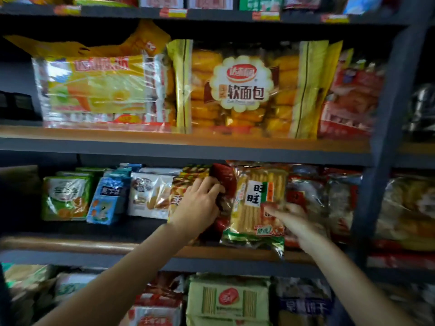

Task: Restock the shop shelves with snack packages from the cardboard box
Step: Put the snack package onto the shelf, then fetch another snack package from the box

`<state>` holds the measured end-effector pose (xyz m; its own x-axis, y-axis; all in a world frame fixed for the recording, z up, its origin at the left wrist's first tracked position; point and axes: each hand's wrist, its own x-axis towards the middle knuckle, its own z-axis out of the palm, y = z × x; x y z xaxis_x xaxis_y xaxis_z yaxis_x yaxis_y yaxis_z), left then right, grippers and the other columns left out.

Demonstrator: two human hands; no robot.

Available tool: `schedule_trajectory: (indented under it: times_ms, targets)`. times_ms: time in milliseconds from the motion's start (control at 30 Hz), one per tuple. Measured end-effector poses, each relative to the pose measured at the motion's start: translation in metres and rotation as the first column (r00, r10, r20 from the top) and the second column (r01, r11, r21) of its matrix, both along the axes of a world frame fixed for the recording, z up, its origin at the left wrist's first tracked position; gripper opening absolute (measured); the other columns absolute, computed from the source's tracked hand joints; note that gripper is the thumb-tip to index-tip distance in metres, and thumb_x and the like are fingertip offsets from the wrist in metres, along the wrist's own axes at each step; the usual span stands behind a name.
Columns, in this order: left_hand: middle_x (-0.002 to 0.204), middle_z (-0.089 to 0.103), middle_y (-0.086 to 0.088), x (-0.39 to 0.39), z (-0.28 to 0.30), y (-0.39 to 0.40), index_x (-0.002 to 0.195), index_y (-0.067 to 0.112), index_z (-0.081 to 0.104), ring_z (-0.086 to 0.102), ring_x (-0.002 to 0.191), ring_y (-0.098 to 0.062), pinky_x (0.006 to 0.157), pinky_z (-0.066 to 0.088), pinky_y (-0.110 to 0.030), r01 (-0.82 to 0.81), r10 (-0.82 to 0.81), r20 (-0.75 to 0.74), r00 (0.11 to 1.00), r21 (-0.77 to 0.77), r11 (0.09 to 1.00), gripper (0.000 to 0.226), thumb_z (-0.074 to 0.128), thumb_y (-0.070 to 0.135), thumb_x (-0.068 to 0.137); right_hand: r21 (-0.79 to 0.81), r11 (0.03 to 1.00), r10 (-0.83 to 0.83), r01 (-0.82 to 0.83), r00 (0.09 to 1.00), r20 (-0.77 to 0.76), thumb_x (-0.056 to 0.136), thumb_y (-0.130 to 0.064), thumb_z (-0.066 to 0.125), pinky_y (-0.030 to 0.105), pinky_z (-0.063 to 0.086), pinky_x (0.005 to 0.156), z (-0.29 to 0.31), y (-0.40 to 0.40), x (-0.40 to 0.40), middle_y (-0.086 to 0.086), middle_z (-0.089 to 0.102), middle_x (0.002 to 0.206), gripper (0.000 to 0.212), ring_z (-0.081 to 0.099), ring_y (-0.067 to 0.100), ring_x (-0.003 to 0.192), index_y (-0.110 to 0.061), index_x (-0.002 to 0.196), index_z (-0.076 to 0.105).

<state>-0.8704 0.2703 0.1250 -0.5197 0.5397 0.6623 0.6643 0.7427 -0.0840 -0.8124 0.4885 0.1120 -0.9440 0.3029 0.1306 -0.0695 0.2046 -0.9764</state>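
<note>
A person's two bare arms reached into the middle shelf of a shop rack, setting snack packs in place. The left hand curled its fingers round the edge of a dark red packet, which stood upright between a striped orange pack on its left and a rice cracker bag on its right. The right hand, blurred, touched the lower right of the cracker bag; whether it gripped the bag or only steadied it could not be told. The bag's bottom edge hung over the shelf's front lip. The cardboard box was out of view.

To finish the step well, the red packet likely needed sliding back until it sat flush with its neighbours, label facing out, while the cracker bag was pushed fully onto the board so it would not tip forward.

The cracker bag bore the characters 旺旺 on a white panel. On the shelf above, a large bread bag read 软面包 under a red oval logo. Other labels and the price tags on the top shelf edge were too blurred to read.
</note>
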Motion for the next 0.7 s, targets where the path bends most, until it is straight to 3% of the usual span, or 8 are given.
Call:
schedule_trajectory:
  times_ms: [67, 100, 167, 267, 367, 433, 500, 700]
  targets:
    - [0.128, 0.049, -0.012, -0.007, -0.011, 0.029, 0.124, 0.007, 0.053, 0.049, 0.110, -0.034, 0.092, 0.046, -0.046, -0.021, 0.030, 0.110, 0.993, -0.078, 0.997, 0.043, 0.041, 0.019, 0.085, 0.028, 0.990, -0.137, 0.138, 0.990, -0.028, 0.087, -0.023, 0.064, 0.024, 0.042, 0.060, -0.005, 0.018, -0.011, -0.005, 0.061, 0.081, 0.011, 0.056, 0.009, 0.073, -0.017, 0.094, 0.056]
    - [0.139, 0.039, -0.010, -0.012, -0.016, 0.042, 0.134, 0.008, 0.043, 0.040, 0.121, -0.033, 0.103, 0.037, -0.043, -0.039, 0.059, 0.168, 0.984, -0.122, 0.992, 0.046, 0.042, 0.020, 0.090, 0.070, 0.981, -0.181, 0.183, 0.983, -0.025, 0.088, -0.025, 0.063, 0.029, 0.047, 0.066, -0.009, 0.025, -0.020, -0.002, 0.063, 0.086, 0.013, 0.059, 0.013, 0.077, -0.020, 0.095, 0.054]
    - [0.147, 0.029, -0.009, -0.018, -0.023, 0.062, 0.142, 0.008, 0.029, 0.029, 0.132, -0.029, 0.111, 0.023, -0.035, -0.075, 0.132, 0.287, 0.949, -0.200, 0.977, 0.051, 0.041, 0.018, 0.093, 0.169, 0.962, -0.219, 0.216, 0.976, 0.003, 0.088, -0.029, 0.062, 0.039, 0.052, 0.081, -0.012, 0.033, -0.039, 0.001, 0.063, 0.098, 0.016, 0.061, 0.019, 0.088, -0.023, 0.097, 0.050]
    - [0.144, 0.035, -0.016, -0.033, -0.039, 0.076, 0.146, 0.006, 0.016, 0.031, 0.133, -0.031, 0.110, 0.020, -0.034, -0.088, 0.166, 0.504, 0.848, -0.177, 0.980, 0.062, 0.045, 0.018, 0.092, 0.388, 0.900, -0.224, 0.201, 0.975, 0.015, 0.091, -0.024, 0.058, 0.034, 0.052, 0.081, -0.015, 0.034, -0.067, 0.001, 0.063, 0.102, 0.019, 0.063, 0.020, 0.090, -0.013, 0.106, 0.053]
    - [0.140, 0.041, -0.018, -0.049, -0.055, 0.077, 0.146, 0.005, 0.013, 0.035, 0.132, -0.032, 0.109, 0.023, -0.034, -0.103, 0.173, 0.618, 0.767, -0.148, 0.984, 0.067, 0.048, 0.019, 0.091, 0.564, 0.806, -0.218, 0.180, 0.976, 0.001, 0.093, -0.019, 0.055, 0.030, 0.056, 0.074, -0.019, 0.026, -0.092, 0.002, 0.061, 0.108, 0.030, 0.065, 0.019, 0.086, -0.009, 0.120, 0.048]
    - [0.142, 0.039, -0.019, -0.057, -0.062, 0.076, 0.147, 0.007, 0.011, 0.034, 0.133, -0.032, 0.109, 0.025, -0.033, -0.118, 0.191, 0.660, 0.727, -0.154, 0.981, 0.069, 0.050, 0.019, 0.091, 0.589, 0.794, -0.202, 0.151, 0.979, 0.020, 0.094, -0.019, 0.052, 0.027, 0.056, 0.074, -0.021, 0.025, -0.107, 0.008, 0.057, 0.122, 0.056, 0.064, 0.020, 0.091, -0.010, 0.143, 0.026]
    - [0.145, 0.035, -0.017, -0.065, -0.066, 0.075, 0.148, 0.011, 0.008, 0.033, 0.134, -0.031, 0.108, 0.027, -0.031, -0.128, 0.196, 0.699, 0.688, -0.149, 0.981, 0.072, 0.051, 0.019, 0.091, 0.600, 0.791, -0.185, 0.115, 0.981, 0.057, 0.096, -0.020, 0.048, 0.022, 0.048, 0.076, -0.019, 0.027, -0.113, 0.009, 0.046, 0.139, 0.068, 0.060, 0.023, 0.107, -0.014, 0.149, 0.007]
    - [0.141, 0.042, -0.013, -0.087, -0.072, 0.077, 0.139, 0.006, 0.036, 0.042, 0.128, -0.027, 0.101, 0.037, -0.029, -0.118, 0.230, 0.736, 0.637, -0.201, 0.972, 0.054, 0.053, 0.022, 0.090, 0.664, 0.748, -0.122, 0.002, 0.983, 0.135, 0.098, -0.023, 0.044, 0.035, 0.051, 0.084, -0.011, 0.040, -0.114, 0.006, 0.035, 0.147, 0.063, 0.058, 0.029, 0.112, -0.021, 0.149, 0.006]
